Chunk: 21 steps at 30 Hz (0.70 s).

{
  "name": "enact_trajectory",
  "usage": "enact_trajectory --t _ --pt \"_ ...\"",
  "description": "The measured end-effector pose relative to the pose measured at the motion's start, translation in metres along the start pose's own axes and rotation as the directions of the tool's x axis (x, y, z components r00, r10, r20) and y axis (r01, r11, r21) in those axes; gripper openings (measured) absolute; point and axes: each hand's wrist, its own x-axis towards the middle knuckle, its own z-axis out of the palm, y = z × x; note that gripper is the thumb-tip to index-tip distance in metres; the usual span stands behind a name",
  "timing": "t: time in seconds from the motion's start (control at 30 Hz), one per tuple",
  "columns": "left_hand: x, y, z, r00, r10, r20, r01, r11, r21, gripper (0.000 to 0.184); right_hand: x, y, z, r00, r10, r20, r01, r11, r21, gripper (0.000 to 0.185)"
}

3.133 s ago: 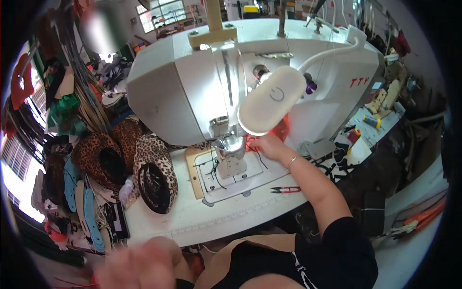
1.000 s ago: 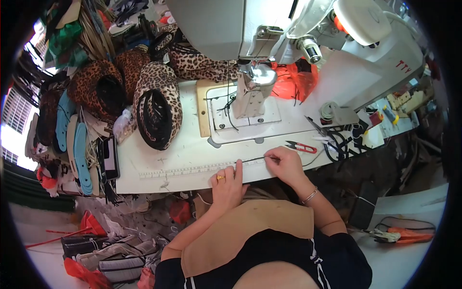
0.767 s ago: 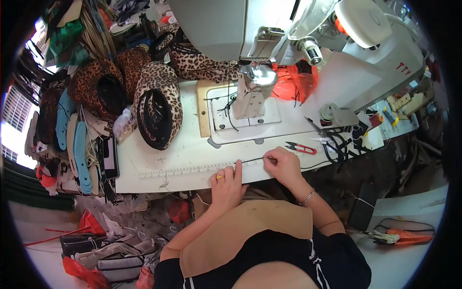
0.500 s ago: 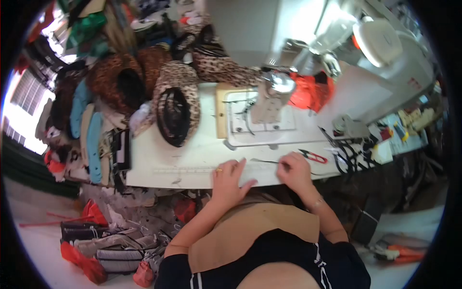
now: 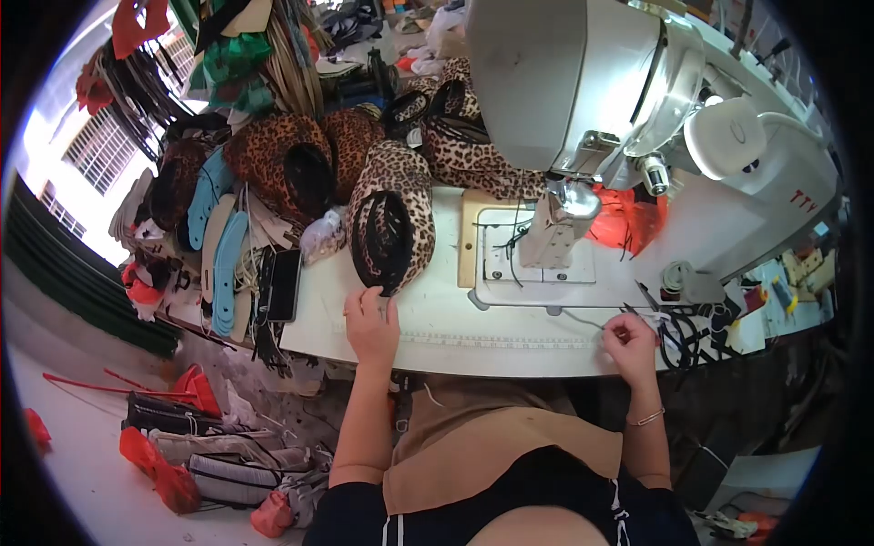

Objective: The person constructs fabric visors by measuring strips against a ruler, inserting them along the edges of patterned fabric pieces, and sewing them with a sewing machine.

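- Table (image 5: 319,323), white: spreads below both my hands; printed ruler marks (image 5: 492,341) run along its near side, between the hands.
- Sewing machine (image 5: 523,86), white: stands over the table's far side, its post (image 5: 543,238) beyond the ruler marks.
- Pale leopard-print piece (image 5: 414,173), shoe-like, black inside: lies on the table left of the machine, its near end at my left fingertips.
- Red plastic bag (image 5: 642,218): behind the post, on its right.
- Black straps (image 5: 689,338), tangled: just beside my right hand.
- Hands, a pair, well apart. Left hand (image 5: 371,335): loosely spread, fingers at the near end of the pale piece; whether they grip or only touch it, I cannot tell. Right hand (image 5: 635,353): thumb and fingers drawn together at the end of a cord, apparently pinching it.
- Cord (image 5: 581,318), thin, grey: trails leftward from my right fingers over the table. My left hand is off it, leaving only the right to control it.
- Bracelet (image 5: 648,419): round my right wrist.
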Motion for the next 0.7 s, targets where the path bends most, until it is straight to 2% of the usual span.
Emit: enact_trajectory --t 0.07,0.13,0.2,0.23,0.27,0.33,0.4,0.53,0.63,0.7 --pt "-0.005 -0.006 -0.002 1.0 0.005 -0.005 -0.006 1.0 -0.005 0.03 -0.005 0.005 0.001 0.994 0.066 0.083 -0.074 0.993 0.097 0.005" --pt "-0.007 -0.006 -0.008 1.0 0.011 0.002 -0.011 1.0 0.009 0.028 -0.007 0.009 -0.004 0.993 0.06 0.102 -0.068 0.994 0.08 0.005" --pt "-0.013 -0.014 -0.014 0.988 0.067 0.137 -0.061 0.997 -0.045 0.026 -0.01 0.013 -0.017 0.994 0.033 0.102 -0.043 0.994 0.097 0.005" --pt "-0.016 -0.019 -0.018 0.974 0.098 0.203 -0.085 0.994 -0.074 0.025 -0.013 0.013 -0.027 0.994 0.059 0.095 -0.077 0.977 0.199 0.006" --pt "-0.02 -0.02 -0.027 0.974 0.143 0.174 -0.128 0.987 -0.095 0.023 -0.013 0.02 -0.041 0.998 0.019 0.056 -0.028 0.985 0.169 0.007" --pt "-0.021 -0.016 -0.055 0.965 0.238 0.107 -0.223 0.965 -0.141 0.018 -0.018 0.003 -0.073 0.999 0.031 0.015 -0.034 0.955 0.296 0.008" --pt "-0.017 -0.007 -0.085 0.931 0.363 0.03 -0.349 0.913 -0.211 0.017 -0.024 0.001 -0.107 0.998 -0.044 -0.04 0.055 0.931 0.36 0.007" --pt "-0.005 -0.002 -0.117 0.859 0.459 0.228 -0.359 0.856 -0.372 0.022 -0.027 0.012 -0.141 0.982 -0.06 -0.178 0.109 0.954 0.28 0.007" --pt "0.004 -0.004 -0.114 0.801 0.499 0.332 -0.387 0.853 -0.349 0.02 -0.026 0.011 -0.135 0.981 -0.072 -0.182 0.128 0.939 0.32 0.007" --pt "0.013 -0.001 -0.096 0.742 0.517 0.426 -0.388 0.85 -0.356 0.021 -0.022 0.011 -0.121 0.991 -0.093 -0.1 0.12 0.94 0.318 0.007"
